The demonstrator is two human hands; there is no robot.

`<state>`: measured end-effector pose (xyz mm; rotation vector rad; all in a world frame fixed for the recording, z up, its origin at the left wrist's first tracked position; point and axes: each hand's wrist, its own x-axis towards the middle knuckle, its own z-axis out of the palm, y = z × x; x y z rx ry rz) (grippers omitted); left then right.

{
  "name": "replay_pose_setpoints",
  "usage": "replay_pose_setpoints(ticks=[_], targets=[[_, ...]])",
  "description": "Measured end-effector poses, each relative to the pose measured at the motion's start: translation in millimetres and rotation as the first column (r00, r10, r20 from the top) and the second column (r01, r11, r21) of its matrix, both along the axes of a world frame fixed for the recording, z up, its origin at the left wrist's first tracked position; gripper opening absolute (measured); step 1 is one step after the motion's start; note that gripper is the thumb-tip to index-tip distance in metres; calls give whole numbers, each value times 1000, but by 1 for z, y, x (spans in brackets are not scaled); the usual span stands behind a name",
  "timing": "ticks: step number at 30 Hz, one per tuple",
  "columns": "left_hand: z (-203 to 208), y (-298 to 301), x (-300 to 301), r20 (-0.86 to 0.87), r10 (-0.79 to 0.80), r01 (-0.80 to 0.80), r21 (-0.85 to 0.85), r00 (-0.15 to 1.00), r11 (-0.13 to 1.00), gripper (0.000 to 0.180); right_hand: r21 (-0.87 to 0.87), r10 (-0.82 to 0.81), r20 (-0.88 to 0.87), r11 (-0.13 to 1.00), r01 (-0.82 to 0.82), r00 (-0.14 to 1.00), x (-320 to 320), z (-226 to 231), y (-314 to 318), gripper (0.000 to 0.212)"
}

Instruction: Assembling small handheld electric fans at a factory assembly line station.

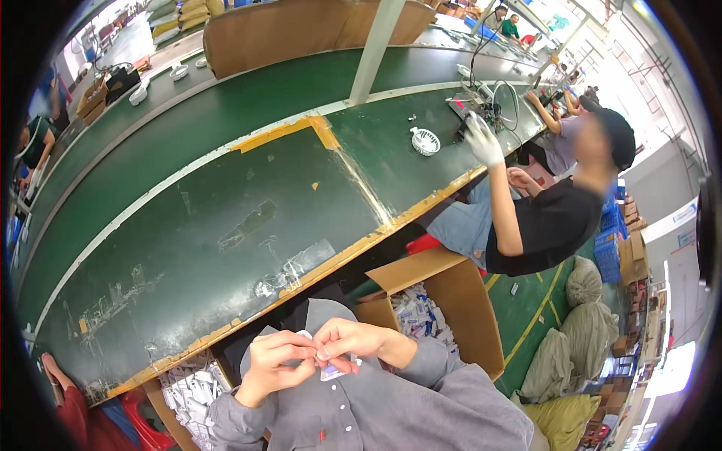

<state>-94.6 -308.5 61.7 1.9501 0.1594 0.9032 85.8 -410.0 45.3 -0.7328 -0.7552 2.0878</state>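
Note:
In front of my grey shirt, my left hand (280, 362) and my right hand (352, 340) meet with fingertips pinched together. Between and below the fingers shows a small flat white-and-purple piece (330, 372), mostly hidden by them; its exact kind cannot be made out. Just right of my hands stands an open cardboard box (468, 312) filled with small white-and-blue pieces (421, 310). Another box (167, 406), to my left below the bench edge, holds many white pieces (192, 391).
A green workbench (218, 225) with a worn yellow edge stretches ahead. On it lies a round white slotted part (425, 141). A gloved co-worker (553, 218) sits at the right beside tools and cables. Sacks (579, 338) stand on the floor; a red sleeve (75, 413) shows at lower left.

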Motion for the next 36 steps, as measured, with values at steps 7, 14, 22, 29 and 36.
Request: replay_pose_setpoints(ticks=[7,14,22,29,36], targets=[[4,-24,3,-168,216,-154,322,962,934,15,65,-247,487,967,247,838,-16,31,-26,20],[21,-40,13,-253,-94,29,-248,963,968,13,-97,-95,155,989,111,983,9,22,-58,20],[13,-55,20,-316,-88,21,-209,945,978,12,-45,-279,415,944,326,866,3,32,-84,21],[1,-2,-10,-61,61,-86,-771,996,632,14,-128,-429,368,855,502,825,48,3,-112,22],[3,20,-6,215,150,64,-747,965,662,15,-80,28,995,807,585,98,110,-164,-220,33]])
